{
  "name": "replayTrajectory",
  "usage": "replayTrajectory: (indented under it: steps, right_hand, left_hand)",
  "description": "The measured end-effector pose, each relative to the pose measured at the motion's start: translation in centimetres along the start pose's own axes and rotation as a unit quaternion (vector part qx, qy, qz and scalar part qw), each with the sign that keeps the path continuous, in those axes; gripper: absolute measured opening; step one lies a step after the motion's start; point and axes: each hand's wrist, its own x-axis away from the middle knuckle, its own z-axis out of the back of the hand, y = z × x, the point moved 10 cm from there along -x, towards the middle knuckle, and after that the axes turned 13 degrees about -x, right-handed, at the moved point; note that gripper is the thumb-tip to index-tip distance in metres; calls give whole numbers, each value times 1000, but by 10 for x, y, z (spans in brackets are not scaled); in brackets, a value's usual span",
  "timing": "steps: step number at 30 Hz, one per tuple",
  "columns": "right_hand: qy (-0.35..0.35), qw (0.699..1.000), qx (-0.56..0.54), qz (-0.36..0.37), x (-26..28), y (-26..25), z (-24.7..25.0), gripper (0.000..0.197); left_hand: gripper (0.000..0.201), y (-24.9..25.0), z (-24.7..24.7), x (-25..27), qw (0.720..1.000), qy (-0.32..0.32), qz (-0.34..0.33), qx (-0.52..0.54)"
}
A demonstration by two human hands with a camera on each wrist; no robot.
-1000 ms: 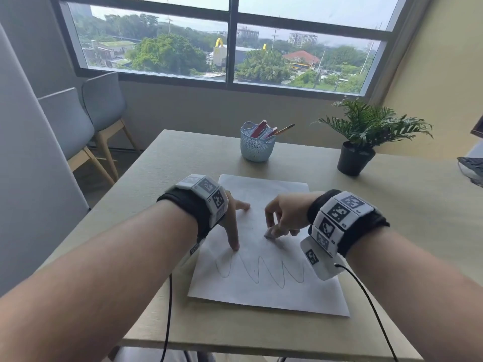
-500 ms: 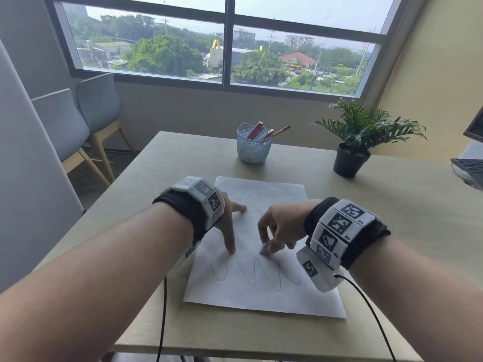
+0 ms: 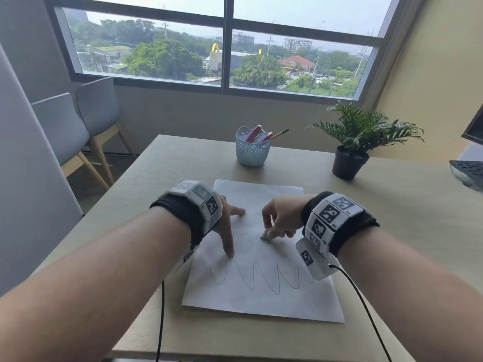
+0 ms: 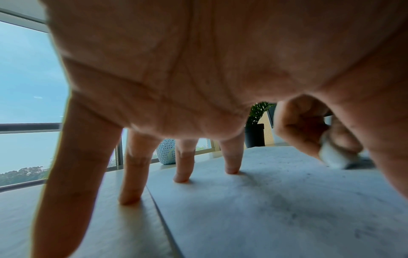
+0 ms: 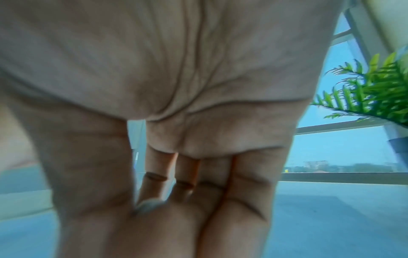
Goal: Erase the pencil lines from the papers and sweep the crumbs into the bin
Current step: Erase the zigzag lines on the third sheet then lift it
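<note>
The right hand [image 3: 281,218] pinches a small white eraser [image 3: 266,235] in its curled fingers [image 3: 274,232] and presses it onto the single sheet of paper [image 3: 261,291], which lies near the bench's [image 3: 392,231] front edge, roughly mid-width. The left hand [image 3: 230,223] is spread flat-fingered, its straight fingers [image 4: 230,157] propped on the sheet's left side to pin it. The rubbing looks to be going on above the one zigzag pencil line [image 3: 261,280], which runs across the lower half of the sheet and seems largely intact, so I'd judge most of the erasing lies ahead. To do it well, I'd keep the strokes short and directed away from the pinning hand, so the paper doesn't buckle or tear, and move the hold-down closer as the eraser travels towards the front edge. A few dark specks, probably crumbs, sit near the eraser. Elsewhere I count one blue basket [image 3: 252,150] of stationery towards the far edge, one potted plant [image 3: 350,152] at the far right, and two chairs [image 3: 78,126] off the left side. No bin is in sight.
</note>
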Motion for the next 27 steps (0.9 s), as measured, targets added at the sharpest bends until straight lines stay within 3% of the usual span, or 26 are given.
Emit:
replayTrajectory:
  steps: [3, 8, 14, 19, 24, 27]
  right_hand:
    - [20, 1000, 5, -2, -2, 0, 4, 12]
    - [-12, 1000, 2, 13, 3, -5, -10, 17]
    - [31, 999, -7, 3, -4, -1, 7, 14]
    - [9, 1000, -14, 14, -1, -7, -4, 18]
    - [47, 999, -20, 0, -4, -4, 7, 12]
    - [17, 1000, 0, 15, 1, -11, -5, 9]
  left_hand:
    - [113, 0, -1, 0, 1000, -1, 1, 2]
    - [113, 0, 0, 1, 1000, -2, 0, 1]
    - [112, -1, 0, 1, 1000, -3, 0, 5]
    - [111, 0, 0, 1, 1000, 0, 2, 1]
    - [112, 0, -1, -1, 1000, -1, 1, 3]
    - [115, -1, -1, -2, 1000, -3, 3, 0]
